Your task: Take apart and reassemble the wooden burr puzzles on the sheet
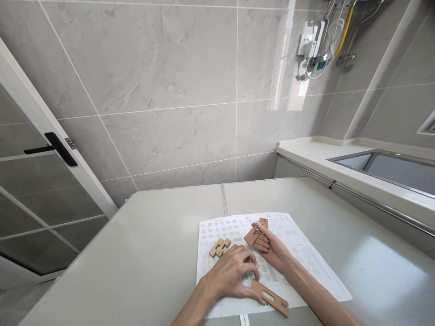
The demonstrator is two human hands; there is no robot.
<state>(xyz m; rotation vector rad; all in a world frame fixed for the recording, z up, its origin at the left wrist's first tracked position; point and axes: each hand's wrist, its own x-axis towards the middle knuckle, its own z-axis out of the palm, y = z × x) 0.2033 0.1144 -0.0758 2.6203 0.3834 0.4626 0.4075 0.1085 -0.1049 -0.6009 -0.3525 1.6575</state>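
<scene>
My right hand grips a notched wooden puzzle piece between thumb and fingers, above the printed sheet. The fingers cover part of that piece. My left hand is lower and to the left, its fingers curved and its thumb apart from them. A flat wooden slat with a long slot and a "2" on one end lies at the sheet's near edge. The left thumb is at this slat's left end; whether it touches, I cannot tell. Beyond the left hand lie interlocked wooden pieces, partly hidden by its fingers.
Under the pieces a white sheet with small printed diagrams is spread on a pale table. A counter with a sink runs along the right. At left stands a glass-paned door with a black handle. Tiled wall behind.
</scene>
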